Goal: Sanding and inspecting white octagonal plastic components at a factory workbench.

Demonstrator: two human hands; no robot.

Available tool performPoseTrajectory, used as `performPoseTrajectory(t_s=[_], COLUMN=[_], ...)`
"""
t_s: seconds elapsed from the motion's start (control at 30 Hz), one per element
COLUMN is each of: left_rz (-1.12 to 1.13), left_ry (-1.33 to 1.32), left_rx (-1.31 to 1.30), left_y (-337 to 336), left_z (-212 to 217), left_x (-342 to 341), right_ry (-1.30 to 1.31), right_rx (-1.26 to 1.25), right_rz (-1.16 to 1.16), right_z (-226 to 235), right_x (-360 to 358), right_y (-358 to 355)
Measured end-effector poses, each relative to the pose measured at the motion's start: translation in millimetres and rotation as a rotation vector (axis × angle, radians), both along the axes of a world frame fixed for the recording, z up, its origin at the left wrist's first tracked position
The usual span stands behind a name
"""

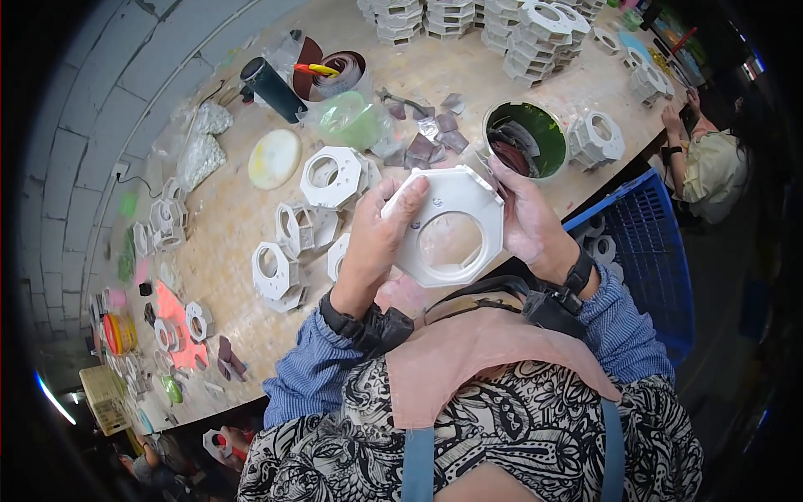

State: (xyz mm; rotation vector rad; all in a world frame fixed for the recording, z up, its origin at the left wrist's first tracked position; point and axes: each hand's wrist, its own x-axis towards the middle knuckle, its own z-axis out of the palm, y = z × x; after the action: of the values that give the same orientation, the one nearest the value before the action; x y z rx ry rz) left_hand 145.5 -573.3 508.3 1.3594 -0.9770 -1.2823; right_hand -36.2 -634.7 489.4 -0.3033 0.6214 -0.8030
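Note:
A white octagonal frame point(411, 256) with a large round hole is held up in front of my chest, tilted. My left hand point(376, 238) is closed around its left side, thumb on the flat face. At its right edge is my right hand point(531, 219), with fingers curled behind the rim. A thin greyish edge shows by those fingers, but what they pinch is partly hidden. Just beyond, a round tin with a green inside point(548, 138) holds dark sheets. Dark sandpaper squares point(422, 149) lie left of the tin.
More octagonal frames point(333, 177) stand on the table, with tall stacks point(535, 42) at the back. A blue plastic basket point(644, 243) is at my right. Sandpaper rolls point(343, 67), a dark cylinder point(274, 89) and a round pale disc point(274, 159) sit back left. A co-worker point(707, 163) works far right.

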Motion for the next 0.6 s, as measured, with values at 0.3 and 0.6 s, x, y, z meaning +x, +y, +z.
performPoseTrajectory(t_s=[0.3, 0.6], left_rz=[0.009, -0.020], left_ry=[0.179, 0.491], left_rx=[-0.002, 0.091], left_y=[13, 23], left_z=[-3, 8], left_x=[11, 21], right_ry=[0.017, 0.046], right_rx=[-0.007, 0.009], right_rz=[-0.072, -0.069], right_z=[-2, -7], right_x=[8, 17], right_y=[5, 11])
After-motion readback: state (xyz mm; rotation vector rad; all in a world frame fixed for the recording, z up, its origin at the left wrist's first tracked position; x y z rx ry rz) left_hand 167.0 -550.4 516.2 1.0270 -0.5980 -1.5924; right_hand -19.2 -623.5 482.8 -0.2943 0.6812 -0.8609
